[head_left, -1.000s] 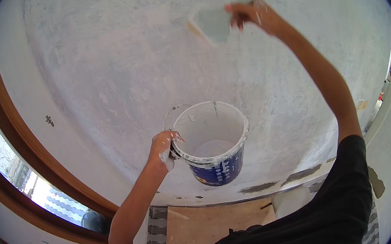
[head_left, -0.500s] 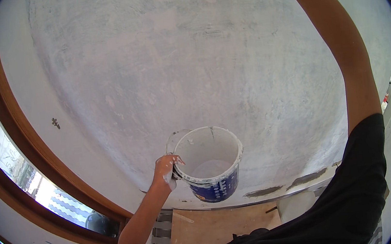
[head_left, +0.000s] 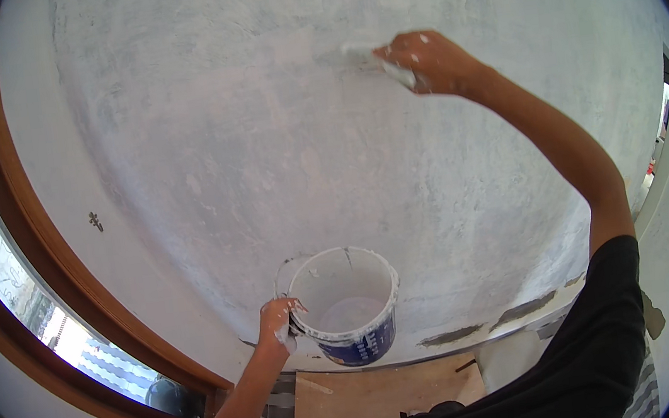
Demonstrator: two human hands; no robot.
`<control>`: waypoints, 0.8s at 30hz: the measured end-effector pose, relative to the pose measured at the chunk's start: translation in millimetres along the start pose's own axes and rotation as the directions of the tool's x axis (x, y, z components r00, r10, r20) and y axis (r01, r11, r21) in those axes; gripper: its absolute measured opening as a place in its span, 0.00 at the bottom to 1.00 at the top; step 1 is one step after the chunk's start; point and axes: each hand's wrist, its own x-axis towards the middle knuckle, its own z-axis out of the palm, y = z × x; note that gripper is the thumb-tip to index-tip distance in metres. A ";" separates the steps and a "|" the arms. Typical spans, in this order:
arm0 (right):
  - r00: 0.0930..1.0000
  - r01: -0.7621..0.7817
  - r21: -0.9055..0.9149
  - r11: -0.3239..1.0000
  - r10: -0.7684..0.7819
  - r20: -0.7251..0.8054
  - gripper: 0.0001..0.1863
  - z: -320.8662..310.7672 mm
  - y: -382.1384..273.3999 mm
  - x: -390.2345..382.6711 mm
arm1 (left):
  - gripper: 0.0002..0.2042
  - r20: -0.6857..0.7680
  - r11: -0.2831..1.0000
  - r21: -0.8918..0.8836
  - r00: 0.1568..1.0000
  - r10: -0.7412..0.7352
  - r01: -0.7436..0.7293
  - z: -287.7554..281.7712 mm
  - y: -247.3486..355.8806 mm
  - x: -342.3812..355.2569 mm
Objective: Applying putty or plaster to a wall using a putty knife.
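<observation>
Bucket (head_left: 360,345) is clamped in left grip (head_left: 277,322), tool (head_left: 363,46) in right grip (head_left: 437,63), brown frame (head_left: 47,259) leftward, board (head_left: 367,405) below.

Daylight fills the brown-framed opening (head_left: 25,289) beside the patchy pale wall (head_left: 264,176).
</observation>
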 end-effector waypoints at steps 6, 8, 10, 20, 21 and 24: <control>0.999 -0.026 0.162 0.986 0.018 0.047 0.15 -0.5 40.3 17.3 | 0.06 -0.024 0.995 -0.075 0.998 0.066 -0.068 5.3 -6.0 -1.5; 0.994 -0.098 0.160 0.982 0.088 0.070 0.14 -6.4 93.3 50.6 | 0.06 -0.013 0.992 -0.096 0.996 0.085 -0.086 6.7 -7.1 -3.0; 0.977 -0.212 0.179 0.961 0.208 0.042 0.13 -30.4 111.9 87.3 | 0.05 -0.041 0.996 -0.067 0.998 0.051 -0.053 0.6 -5.3 -6.8; 0.946 -0.152 -0.220 0.964 0.077 -0.316 0.14 -3.8 154.4 127.8 | 0.07 -0.023 0.988 0.003 0.988 0.152 -0.152 -3.0 -15.7 -1.9; 0.923 -0.155 -0.380 0.912 -0.003 -0.384 0.17 -0.2 119.7 113.1 | 0.07 -0.046 0.993 0.018 0.992 0.117 -0.116 -3.0 -10.7 -9.4; 0.965 -0.195 -0.393 0.898 0.103 -0.243 0.24 36.5 77.9 52.0 | 0.07 -0.018 0.993 0.008 0.993 0.118 -0.118 -1.0 -11.1 -8.4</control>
